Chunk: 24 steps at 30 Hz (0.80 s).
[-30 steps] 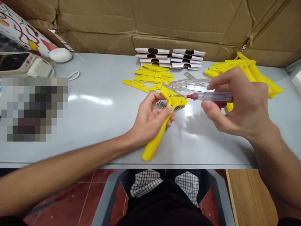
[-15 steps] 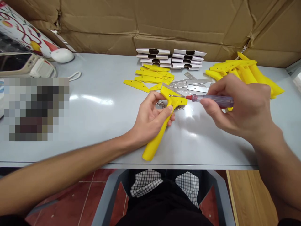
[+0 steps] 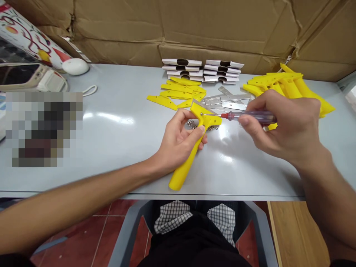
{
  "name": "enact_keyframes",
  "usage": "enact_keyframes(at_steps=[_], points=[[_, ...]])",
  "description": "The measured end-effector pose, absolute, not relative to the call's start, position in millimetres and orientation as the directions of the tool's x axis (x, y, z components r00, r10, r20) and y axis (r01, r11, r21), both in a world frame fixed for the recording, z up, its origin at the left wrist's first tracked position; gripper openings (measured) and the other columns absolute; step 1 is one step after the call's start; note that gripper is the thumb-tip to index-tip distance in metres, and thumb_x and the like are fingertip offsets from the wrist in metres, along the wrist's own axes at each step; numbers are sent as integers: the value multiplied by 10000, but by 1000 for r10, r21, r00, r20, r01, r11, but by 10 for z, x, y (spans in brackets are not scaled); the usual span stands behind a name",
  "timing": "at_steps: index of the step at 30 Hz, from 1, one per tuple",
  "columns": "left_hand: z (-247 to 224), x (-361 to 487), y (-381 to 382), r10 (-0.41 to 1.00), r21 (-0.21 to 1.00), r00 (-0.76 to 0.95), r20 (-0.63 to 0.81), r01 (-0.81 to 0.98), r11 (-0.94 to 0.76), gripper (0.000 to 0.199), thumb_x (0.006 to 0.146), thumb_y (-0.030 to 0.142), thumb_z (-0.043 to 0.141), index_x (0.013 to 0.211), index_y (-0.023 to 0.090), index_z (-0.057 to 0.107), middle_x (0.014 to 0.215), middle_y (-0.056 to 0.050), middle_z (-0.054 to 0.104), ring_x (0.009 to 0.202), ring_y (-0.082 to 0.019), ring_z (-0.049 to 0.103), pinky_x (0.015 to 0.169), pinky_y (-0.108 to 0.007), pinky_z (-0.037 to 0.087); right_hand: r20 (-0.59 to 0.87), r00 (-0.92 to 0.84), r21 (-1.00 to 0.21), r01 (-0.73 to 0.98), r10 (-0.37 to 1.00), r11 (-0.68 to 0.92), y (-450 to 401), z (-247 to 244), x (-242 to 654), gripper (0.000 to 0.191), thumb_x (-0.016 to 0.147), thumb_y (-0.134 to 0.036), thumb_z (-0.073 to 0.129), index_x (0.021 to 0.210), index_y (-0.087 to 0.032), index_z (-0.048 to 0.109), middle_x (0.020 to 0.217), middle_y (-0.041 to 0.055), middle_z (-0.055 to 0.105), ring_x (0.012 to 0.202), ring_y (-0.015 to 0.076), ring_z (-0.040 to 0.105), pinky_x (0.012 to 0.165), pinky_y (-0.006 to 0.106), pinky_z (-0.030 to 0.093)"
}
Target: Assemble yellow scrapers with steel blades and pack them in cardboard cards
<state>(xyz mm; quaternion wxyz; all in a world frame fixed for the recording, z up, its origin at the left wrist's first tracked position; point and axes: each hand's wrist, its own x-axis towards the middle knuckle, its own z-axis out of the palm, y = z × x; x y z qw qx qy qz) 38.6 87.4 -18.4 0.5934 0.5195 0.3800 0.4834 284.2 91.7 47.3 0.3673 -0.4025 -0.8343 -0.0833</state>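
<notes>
My left hand [image 3: 182, 139] is wrapped round a yellow scraper [image 3: 187, 163] just below its wide head, with the handle slanting toward the table's front edge. A thin metal blade shows along the head's far edge. In my right hand [image 3: 286, 126] is a screwdriver [image 3: 251, 116] with a clear purple handle and red collar. It lies nearly level, its tip at the left screw hole in the scraper's head. Small screws or nuts [image 3: 190, 123] lie under and beside the head. Just beyond are metal blades [image 3: 232, 98] and flat yellow cover strips [image 3: 178, 89].
Two stacks of folded white cards [image 3: 182, 68] [image 3: 222, 70] stand at the back by a cardboard wall [image 3: 194, 26]. More yellow scraper handles [image 3: 294, 85] are piled at the right. A white mouse [image 3: 75, 66] and a handheld device [image 3: 33, 78] sit at the far left.
Hardly anything differs. The view has shifted very slightly; both hands keep their grips, and the screwdriver tip stays at the same hole.
</notes>
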Motion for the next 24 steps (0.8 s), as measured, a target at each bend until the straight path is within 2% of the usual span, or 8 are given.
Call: enact_keyframes(at_steps=[3,5,8,10,13,16,21,24], points=[[-178,389,872,969,984,243,47,-179,-3,237,1012,205,734,1076,233,508,1157,-25,659,610,-75,706,487,-239,585,661,-430,-209,681,615,702,903,476,2835,157,991,-420,713,1042,-292,638,710,-51,663,509,157,589,499,318,382],[-177,388,875,969,984,243,50,-180,-6,233,1011,196,729,1076,233,508,1149,-22,661,609,-73,705,488,-235,584,678,-433,-192,675,594,712,901,474,2830,153,969,-386,730,999,-285,619,703,-59,652,503,143,566,492,311,357],[-178,385,877,968,984,244,52,-179,-8,228,1012,193,724,1074,234,508,1150,-20,664,609,-71,703,493,-234,589,699,-408,-131,735,587,666,906,469,2829,280,1025,-503,710,897,-278,606,591,-65,563,490,146,531,494,324,342],[-179,383,876,968,985,245,44,-174,-1,230,1014,205,727,1081,237,510,1145,-21,669,608,-73,699,491,-237,589,675,-401,-124,765,619,632,901,475,2831,329,1051,-579,659,915,-281,632,583,-56,566,502,159,549,508,328,372],[-180,381,875,968,986,248,34,-169,9,240,1015,223,737,1086,240,508,1144,-24,676,610,-76,695,492,-240,587,630,-421,-167,747,653,643,879,494,2830,242,1016,-522,675,1021,-281,656,671,-44,643,525,165,573,525,324,408],[-178,382,874,968,985,247,41,-170,1,249,1013,234,748,1078,242,507,1161,-29,674,616,-76,693,504,-245,596,650,-420,-172,730,633,662,882,495,2836,162,994,-432,689,986,-276,645,692,-37,653,520,160,563,521,325,390],[-164,384,869,971,987,238,28,-158,10,250,1008,239,761,1078,245,521,1184,-39,677,618,-79,686,506,-257,600,657,-395,-129,780,642,612,932,471,2866,360,1072,-602,623,893,-291,652,517,-49,484,476,180,525,507,342,340],[-160,388,869,971,987,235,30,-161,9,255,1002,238,768,1068,245,522,1160,-36,685,614,-80,682,503,-253,592,651,-402,-175,746,644,643,915,494,2855,266,1056,-538,646,975,-286,659,590,-50,571,485,169,534,517,340,355]])
